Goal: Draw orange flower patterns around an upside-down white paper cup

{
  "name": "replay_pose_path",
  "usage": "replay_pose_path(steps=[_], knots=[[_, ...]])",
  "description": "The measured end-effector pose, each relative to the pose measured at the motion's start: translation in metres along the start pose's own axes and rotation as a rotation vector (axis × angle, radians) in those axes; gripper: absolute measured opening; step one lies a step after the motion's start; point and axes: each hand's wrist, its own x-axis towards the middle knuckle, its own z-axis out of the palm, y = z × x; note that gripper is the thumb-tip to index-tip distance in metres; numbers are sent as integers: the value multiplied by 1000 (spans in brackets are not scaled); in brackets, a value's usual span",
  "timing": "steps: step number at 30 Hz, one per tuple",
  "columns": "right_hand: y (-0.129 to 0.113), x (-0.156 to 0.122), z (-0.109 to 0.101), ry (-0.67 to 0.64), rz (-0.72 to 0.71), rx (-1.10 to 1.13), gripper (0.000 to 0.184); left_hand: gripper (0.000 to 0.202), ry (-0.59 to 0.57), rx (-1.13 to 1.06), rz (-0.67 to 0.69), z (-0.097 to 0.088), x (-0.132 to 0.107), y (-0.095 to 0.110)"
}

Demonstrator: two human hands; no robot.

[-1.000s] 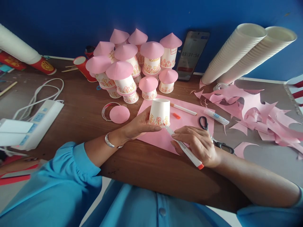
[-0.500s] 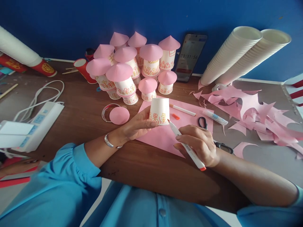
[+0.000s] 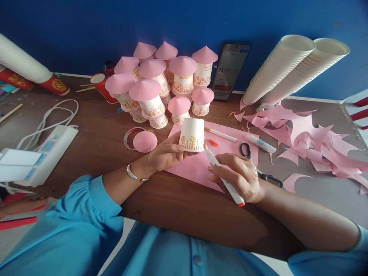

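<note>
My left hand (image 3: 166,154) is closed on a white paper cup (image 3: 192,132), held upside down with orange and yellow flowers drawn near its rim. Pinched in my right hand (image 3: 240,176) is a white marker (image 3: 222,178) with an orange end; its tip is right beside the lower right edge of the cup. Below both lies a pink paper sheet (image 3: 189,174). On it rest an orange marker cap (image 3: 213,142) and another white marker (image 3: 221,134). Black-handled scissors (image 3: 268,177) lie just past my right hand.
Several paper-cup houses (image 3: 149,101) with pink cone roofs stand at the back. A phone (image 3: 230,73) leans on the blue wall beside stacked white cups (image 3: 278,69). Pink scraps (image 3: 304,134) cover the right side. A power strip (image 3: 51,153) and a person's hand (image 3: 31,201) are at left.
The cup has turned slightly in my left hand, so the flowers have shifted and more stems show. The marker in my right hand has moved a little left.
</note>
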Motion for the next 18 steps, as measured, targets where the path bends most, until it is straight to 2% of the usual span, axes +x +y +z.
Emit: replay_pose_path(steps=[4,9,14,18], knots=[[4,-5,2,18,19,9,41,70,32,39,12,-1,0,-2],[8,-5,3,25,89,-16,51,59,10,98,15,-3,-1,-3],[7,-2,1,37,43,-63,48,64,29,166,24,-5,0,-5],[3,2,-4,-2,2,-35,45,64,3,222,48,-4,2,-5]])
